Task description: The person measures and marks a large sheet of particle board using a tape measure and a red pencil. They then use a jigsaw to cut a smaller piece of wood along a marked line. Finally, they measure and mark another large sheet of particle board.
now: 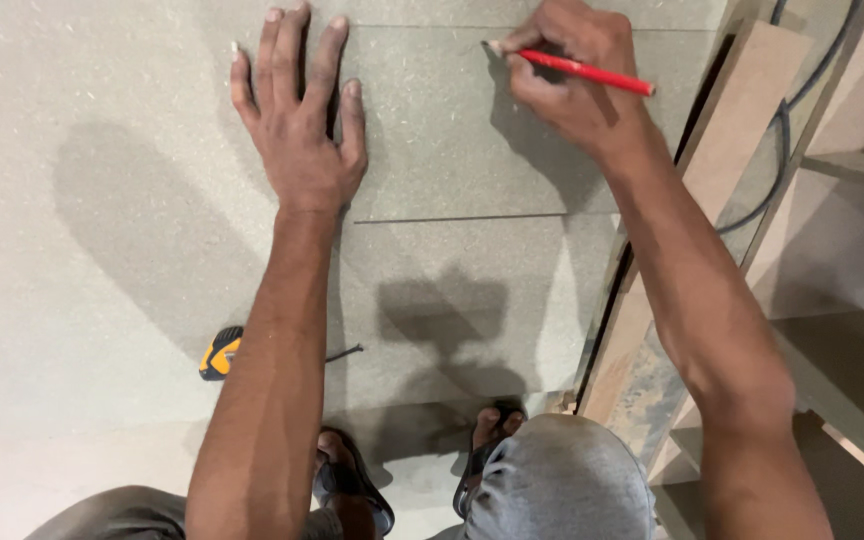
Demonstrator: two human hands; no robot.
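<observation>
Head view: right hand grips red pencil; left hand flat, released, on board. Press board firm, keep tip on line.

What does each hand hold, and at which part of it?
The right hand holds a red pencil near its tip end, with the tip on the board. The left hand holds nothing; it lies flat on the board.

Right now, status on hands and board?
Left hand flat on grey board. Right hand holds red pencil, tip on board. Tape measure lies clear.
</observation>
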